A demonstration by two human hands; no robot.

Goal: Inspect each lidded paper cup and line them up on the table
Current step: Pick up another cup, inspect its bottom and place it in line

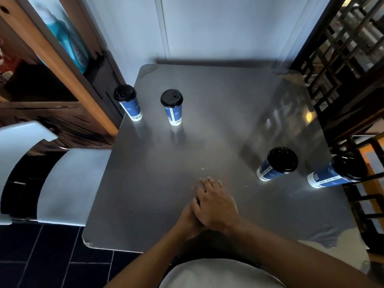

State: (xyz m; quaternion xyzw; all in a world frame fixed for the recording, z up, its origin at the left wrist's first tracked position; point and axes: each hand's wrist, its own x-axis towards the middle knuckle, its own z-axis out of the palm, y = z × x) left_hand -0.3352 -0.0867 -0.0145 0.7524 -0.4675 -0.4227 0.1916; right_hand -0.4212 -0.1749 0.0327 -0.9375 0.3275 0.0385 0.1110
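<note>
— Counting four lidded paper cups, all standing upright on the table [207,132], each blue with a white base band and a black lid. I'll take the right hand [216,206] as my landmark, since it lies near the front middle of the tabletop.

— Where do they stand from it?

— Two beyond it and to the left: the far-left cup [127,102] at the table's left edge, and the second cup [172,107] just inward of it. Two to the right of it: the near-right cup [276,164], and the edge cup [336,173] further right, close to the table's right rim. So I see two loose pairs well apart, not one row; I judge the lining-up is not yet done.

— And the hands?

— Two hands, both bare. The right one rests palm down with fingers relaxed, lying over the left hand [187,220]. Neither grasps a cup or touches one. The left is mostly covered, so I cannot tell how its fingers are set.

— Why are they resting there?

— My guess is a pause at the centre, within reach of either pair. A few pale crumbs [204,169] lie just beyond the fingertips.
</note>
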